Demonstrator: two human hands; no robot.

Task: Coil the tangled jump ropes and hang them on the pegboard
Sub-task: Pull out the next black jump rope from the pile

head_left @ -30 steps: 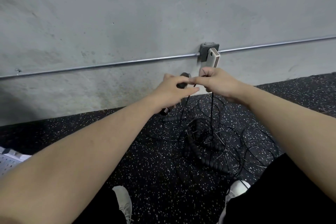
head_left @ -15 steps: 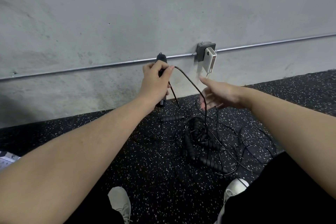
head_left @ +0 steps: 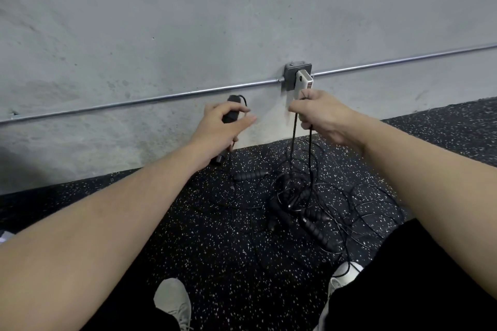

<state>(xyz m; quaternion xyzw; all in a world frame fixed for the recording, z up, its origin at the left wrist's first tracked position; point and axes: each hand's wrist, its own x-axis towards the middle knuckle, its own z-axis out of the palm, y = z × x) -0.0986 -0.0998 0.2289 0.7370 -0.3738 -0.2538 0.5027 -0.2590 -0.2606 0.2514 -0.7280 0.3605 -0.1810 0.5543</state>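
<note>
Both hands grip: left hand (head_left: 223, 126) holds a rope handle (head_left: 231, 113), right hand (head_left: 320, 115) pinches cord (head_left: 295, 126); even, equal loops would coil best.

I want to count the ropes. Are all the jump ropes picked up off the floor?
No. A tangled pile of ropes lies on the speckled floor between the shoes.

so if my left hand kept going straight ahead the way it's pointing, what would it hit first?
Probably the concrete wall. The left hand, gripping a jump rope handle, points forward with nothing visible between them, though depth is hard to judge.
</note>
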